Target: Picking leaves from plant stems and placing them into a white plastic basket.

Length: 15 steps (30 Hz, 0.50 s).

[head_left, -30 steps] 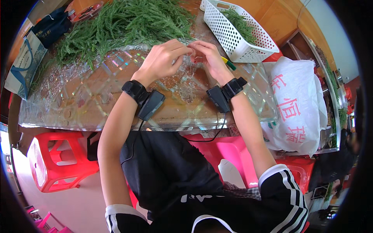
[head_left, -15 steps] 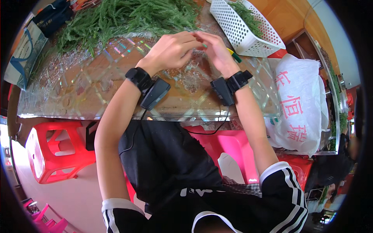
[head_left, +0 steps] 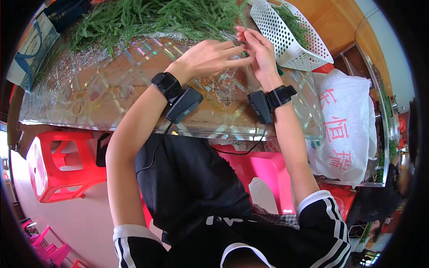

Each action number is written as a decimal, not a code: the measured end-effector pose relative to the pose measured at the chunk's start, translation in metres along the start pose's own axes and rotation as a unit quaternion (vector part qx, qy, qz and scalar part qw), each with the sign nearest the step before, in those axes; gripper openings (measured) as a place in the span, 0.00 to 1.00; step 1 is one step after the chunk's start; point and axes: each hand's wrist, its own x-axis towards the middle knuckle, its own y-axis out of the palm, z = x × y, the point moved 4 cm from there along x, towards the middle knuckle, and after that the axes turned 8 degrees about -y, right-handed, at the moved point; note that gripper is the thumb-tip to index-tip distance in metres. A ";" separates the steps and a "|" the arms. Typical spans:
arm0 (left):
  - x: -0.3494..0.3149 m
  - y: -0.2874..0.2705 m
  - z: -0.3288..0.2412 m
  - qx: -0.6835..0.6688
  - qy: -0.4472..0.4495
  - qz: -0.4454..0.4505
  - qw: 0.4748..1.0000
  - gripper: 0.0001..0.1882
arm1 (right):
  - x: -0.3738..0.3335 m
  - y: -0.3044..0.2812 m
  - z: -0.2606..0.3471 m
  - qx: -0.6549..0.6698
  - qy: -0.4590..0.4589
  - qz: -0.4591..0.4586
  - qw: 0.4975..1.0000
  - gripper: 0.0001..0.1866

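Over the table (head_left: pixel 107 105), my two hands meet in front of a heap of feathery green sprigs (head_left: pixel 147 20). My right hand (head_left: pixel 262 56) has its fingers pinched together, and a thin green sprig (head_left: pixel 243 15) rises from its fingertips toward the heap. Reaching in from the left, the fingers of my left hand (head_left: pixel 212 58) come up against the right palm. A speck of green shows between those left fingertips, too small to name. Each wrist wears a black strap with a dark box on it.
A white perforated basket (head_left: pixel 308 58) holding some sprigs stands at the right, near a white plastic bag (head_left: pixel 342 120) with red print. Paper bags (head_left: pixel 33 51) stand at the far left. A red stool (head_left: pixel 67 165) is beside the table. Pale crumbs and bits litter the tabletop.
My hands have shifted slightly right and opened apart from each other. The right fingers have turned upward, and a sprig now shows above them. The left fingers have straightened toward the right palm.
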 end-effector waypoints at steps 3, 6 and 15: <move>0.000 -0.004 -0.001 0.010 0.012 -0.018 1.000 0.37 | 0.001 -0.004 0.009 -0.042 -0.090 -0.041 0.994 0.12; 0.000 -0.009 -0.001 0.010 0.012 -0.029 0.999 0.37 | 0.000 -0.011 0.017 -0.045 -0.112 -0.065 0.991 0.12; -0.003 -0.012 0.013 -0.055 -0.139 -0.100 0.984 0.31 | -0.004 -0.021 0.028 -0.321 -0.323 -0.185 0.871 0.12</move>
